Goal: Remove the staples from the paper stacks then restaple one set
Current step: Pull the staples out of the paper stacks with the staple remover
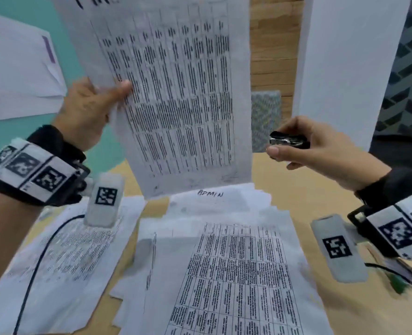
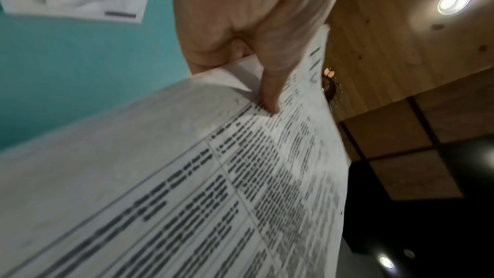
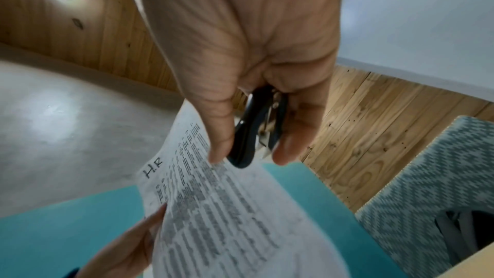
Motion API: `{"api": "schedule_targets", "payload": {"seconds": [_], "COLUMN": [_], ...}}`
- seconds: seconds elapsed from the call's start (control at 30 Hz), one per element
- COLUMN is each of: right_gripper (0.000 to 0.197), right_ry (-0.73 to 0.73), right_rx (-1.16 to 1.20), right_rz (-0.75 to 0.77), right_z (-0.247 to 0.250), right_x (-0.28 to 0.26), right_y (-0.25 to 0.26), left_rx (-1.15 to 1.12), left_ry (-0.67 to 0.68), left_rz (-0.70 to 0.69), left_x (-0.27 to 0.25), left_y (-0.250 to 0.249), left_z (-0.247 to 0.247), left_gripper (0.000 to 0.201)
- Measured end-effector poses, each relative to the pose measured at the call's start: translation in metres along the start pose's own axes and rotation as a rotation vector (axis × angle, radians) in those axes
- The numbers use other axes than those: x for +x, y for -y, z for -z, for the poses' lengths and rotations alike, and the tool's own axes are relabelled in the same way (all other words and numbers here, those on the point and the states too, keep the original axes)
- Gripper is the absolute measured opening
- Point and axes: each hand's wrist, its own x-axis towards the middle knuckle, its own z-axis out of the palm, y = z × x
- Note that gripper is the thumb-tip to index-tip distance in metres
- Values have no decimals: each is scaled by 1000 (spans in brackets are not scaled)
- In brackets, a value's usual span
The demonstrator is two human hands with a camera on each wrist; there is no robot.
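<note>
Above the tabletop (image 1: 296,189), head view: the left hand (image 1: 89,112) holds a printed paper set (image 1: 176,97) upright in the air, its grip closed on the left edge with the thumb pressed across the front. The set's long axis runs nearly vertical, leaning slightly left, with the printed table facing the viewer and the lower edge hanging above the sheets on the tabletop. To the right, apart from the set, the right hand (image 1: 320,146) is curled round a small black and metal staple remover (image 1: 289,141), whose long axis lies level and whose metal end points left toward the set. Below lie loose paper stacks (image 1: 236,274), one headed "ADMIN"; a black cable (image 1: 33,269) crosses the left stack.

Left wrist view: the left hand (image 2: 254,18) pinches the paper set (image 2: 213,198) at its edge, thumb on the printed face; the sheet slopes away from the camera.

Right wrist view: the right hand (image 3: 254,60) grips the staple remover (image 3: 251,132) between thumb and fingers, tip pointing down toward the paper set (image 3: 227,219), marked "H.R", which the left hand (image 3: 128,251) steadies from below. Whether the remover's jaws are parted cannot be told.
</note>
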Motion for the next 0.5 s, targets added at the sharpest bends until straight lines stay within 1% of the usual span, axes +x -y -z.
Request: {"api": "schedule_targets", "payload": {"seconds": [0.03,0.07,0.13,0.17,0.2,0.23,0.27,0.3,0.33,0.37,0.4,0.47,0.5], "right_gripper": [78,83,83,81,79,80,82,84,83,80,76,66,63], "right_ry": [37,72,136,172,215,267,331,407,498,601,703,853,892], "right_rx": [-40,-74,-113,-123,-136,-157,-188,-230,-277,-323,-360,-396,-399], "right_rz": [-17,-29,-36,-31,-30,-43,-67,-99,-136,-178,-219,-285,-310], "right_z": [-3,-6,-11,-13,-15,-17,-19,-20,-23,-25,-27,-32,-34], "right_x": [-1,-1,-2,-2,-2,-2,-3,-3,-4,-6,-7,-11,-12], "right_y": [-4,-8,-13,-15,-17,-17,-19,-20,-22,-24,-26,-31,-33], "left_rx": [8,7,46,111,172,190,220,263,346,379,422,533,611], "left_ry": [1,1,-34,-48,-33,1,58,131,194,225,271,327,321], "left_rz": [17,47,160,259,385,526,699,838,936,1004,1073,1176,1211], "left_x": [4,9,17,18,18,13,7,1,-6,-16,-24,-42,-48], "left_y": [-7,-12,-14,-11,-4,0,9,24,39,58,72,108,124], "left_z": [12,24,46,60,76,91,106,124,143,157,166,182,191], "left_gripper": [6,16,31,39,39,23,17,54,85,101,106,98,94]}}
